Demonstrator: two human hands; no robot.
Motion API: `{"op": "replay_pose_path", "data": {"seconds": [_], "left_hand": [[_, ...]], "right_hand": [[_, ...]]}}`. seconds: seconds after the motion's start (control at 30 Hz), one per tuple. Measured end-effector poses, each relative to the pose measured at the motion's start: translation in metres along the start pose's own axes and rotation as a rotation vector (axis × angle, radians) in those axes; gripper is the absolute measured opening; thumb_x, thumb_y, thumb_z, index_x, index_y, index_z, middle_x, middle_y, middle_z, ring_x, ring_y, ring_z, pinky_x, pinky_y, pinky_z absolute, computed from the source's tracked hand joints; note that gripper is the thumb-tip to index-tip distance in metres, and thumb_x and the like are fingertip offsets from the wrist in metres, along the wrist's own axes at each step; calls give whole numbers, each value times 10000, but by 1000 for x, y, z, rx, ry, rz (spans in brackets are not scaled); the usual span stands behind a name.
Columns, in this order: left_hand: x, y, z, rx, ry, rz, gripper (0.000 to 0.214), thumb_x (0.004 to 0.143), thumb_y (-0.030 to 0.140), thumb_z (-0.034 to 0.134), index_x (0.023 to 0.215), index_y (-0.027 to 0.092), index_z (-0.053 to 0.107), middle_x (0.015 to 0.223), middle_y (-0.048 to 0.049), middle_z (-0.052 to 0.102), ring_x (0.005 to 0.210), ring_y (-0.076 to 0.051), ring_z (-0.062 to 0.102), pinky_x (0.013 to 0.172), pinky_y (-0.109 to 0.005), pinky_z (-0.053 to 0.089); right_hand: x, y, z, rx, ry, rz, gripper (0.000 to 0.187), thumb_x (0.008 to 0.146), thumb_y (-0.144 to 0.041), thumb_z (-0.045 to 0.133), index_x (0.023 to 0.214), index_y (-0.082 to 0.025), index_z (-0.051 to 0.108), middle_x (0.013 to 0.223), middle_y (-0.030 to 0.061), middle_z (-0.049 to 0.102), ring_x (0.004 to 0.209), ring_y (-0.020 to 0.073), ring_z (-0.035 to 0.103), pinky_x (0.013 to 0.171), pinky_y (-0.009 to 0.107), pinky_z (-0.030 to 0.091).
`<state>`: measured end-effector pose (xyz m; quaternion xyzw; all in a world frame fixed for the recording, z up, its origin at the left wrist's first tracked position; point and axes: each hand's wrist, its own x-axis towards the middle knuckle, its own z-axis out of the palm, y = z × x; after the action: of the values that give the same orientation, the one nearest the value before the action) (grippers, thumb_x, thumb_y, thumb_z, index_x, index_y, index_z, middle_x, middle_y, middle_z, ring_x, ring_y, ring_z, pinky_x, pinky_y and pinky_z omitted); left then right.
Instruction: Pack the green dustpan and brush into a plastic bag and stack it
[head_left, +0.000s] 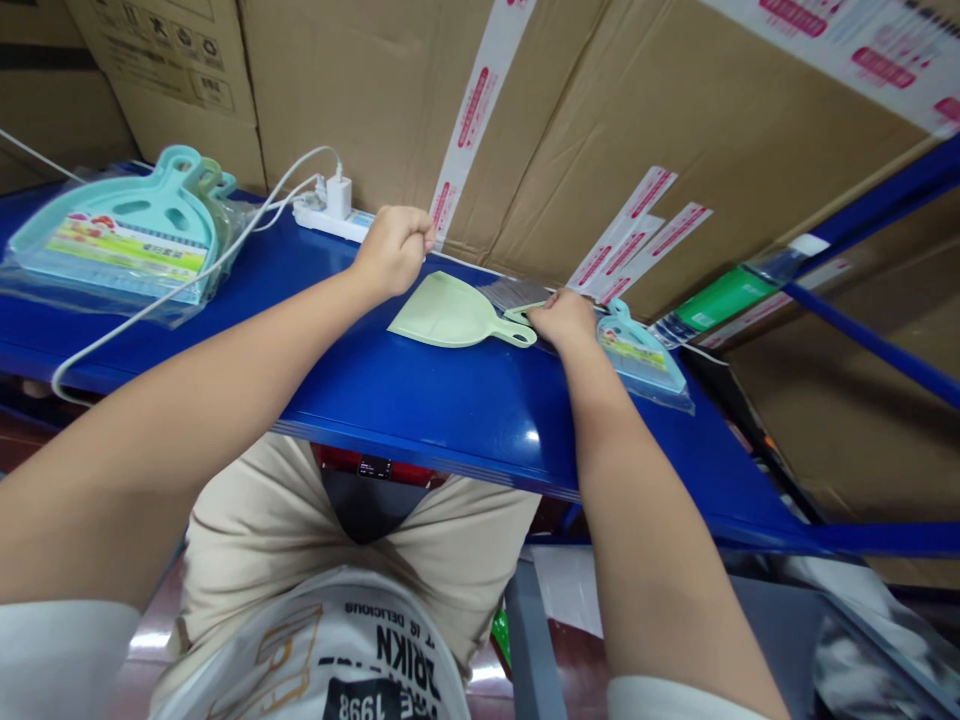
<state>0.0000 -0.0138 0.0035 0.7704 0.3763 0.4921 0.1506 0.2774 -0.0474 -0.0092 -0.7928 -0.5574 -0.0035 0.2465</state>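
A pale green dustpan point(450, 315) lies flat on the blue shelf point(420, 400) in front of me. My left hand point(394, 248) is curled into a fist just above the pan's far left corner; what it holds, if anything, is hidden. My right hand point(564, 316) rests closed at the pan's handle end, on a small brush with grey bristles point(514, 293). Right of that hand lies a teal dustpan set point(642, 350) in clear plastic wrap.
A stack of wrapped teal and green dustpans point(124, 235) sits at the shelf's left end. A white power strip with charger point(334, 205) and cable runs behind. Taped cardboard boxes point(600, 120) wall the back. A green-labelled packet point(724, 298) lies at right.
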Motion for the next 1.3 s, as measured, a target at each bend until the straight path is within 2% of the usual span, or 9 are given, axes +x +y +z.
{"op": "replay_pose_path", "data": {"seconds": [0.3,0.43,0.53,0.67,0.73,0.93,1.03,1.17,1.3], "left_hand": [[4,-8,4,103,-202,22,164,740,248,506,578,271,495,615,-58,615,855,-282,691,828,-379,544],[4,-9,6,117,-220,13,171,764,252,519,593,265,526,624,-56,626,853,-282,694,816,-370,548],[5,-11,5,114,-106,-32,169,810,227,525,646,259,554,704,-54,669,857,-274,699,849,-390,542],[9,-19,6,62,126,-86,40,897,297,608,897,258,601,976,-63,728,970,-251,692,923,-404,517],[12,-24,7,22,182,-117,176,896,388,686,936,262,570,975,-56,702,982,-242,668,899,-395,505],[19,-14,-10,98,249,-359,503,1030,572,556,720,257,317,655,41,338,768,-135,435,712,-346,349],[20,0,-22,114,282,-424,568,993,450,669,670,232,257,623,44,190,697,-105,280,631,-334,239],[17,10,-20,71,188,-404,518,866,173,673,555,234,264,599,48,199,635,-110,205,591,-364,157],[7,6,-5,61,-3,-271,401,823,194,664,579,257,351,597,43,308,663,-136,357,622,-353,295]], "right_hand": [[-10,-10,-3,-55,53,-70,152,699,-180,645,721,-267,522,903,128,719,1004,338,678,907,451,534],[-12,-12,-5,-64,37,-28,177,712,-179,666,726,-265,512,902,123,704,1012,336,671,909,436,525],[-11,-9,-9,-9,89,-16,169,721,-201,674,755,-265,522,870,91,672,1002,327,655,929,443,520],[-4,-3,-21,166,221,-45,144,729,-224,643,836,-251,551,857,48,615,974,289,618,946,443,506],[-1,-3,-25,278,235,-74,142,728,-219,619,843,-243,539,835,21,583,906,247,603,907,411,506],[-19,-34,-13,436,38,-363,181,679,-178,591,834,-239,520,783,-29,565,720,159,518,755,310,464],[-37,-51,-6,377,-98,-455,178,668,-190,606,824,-238,535,789,-21,604,702,159,501,741,308,452],[-46,-60,-4,283,-224,-522,156,655,-186,622,786,-235,553,825,14,665,738,179,543,757,318,462],[-42,-54,-1,243,-261,-593,138,674,-184,613,808,-218,612,853,36,709,734,188,581,772,331,478]]}}
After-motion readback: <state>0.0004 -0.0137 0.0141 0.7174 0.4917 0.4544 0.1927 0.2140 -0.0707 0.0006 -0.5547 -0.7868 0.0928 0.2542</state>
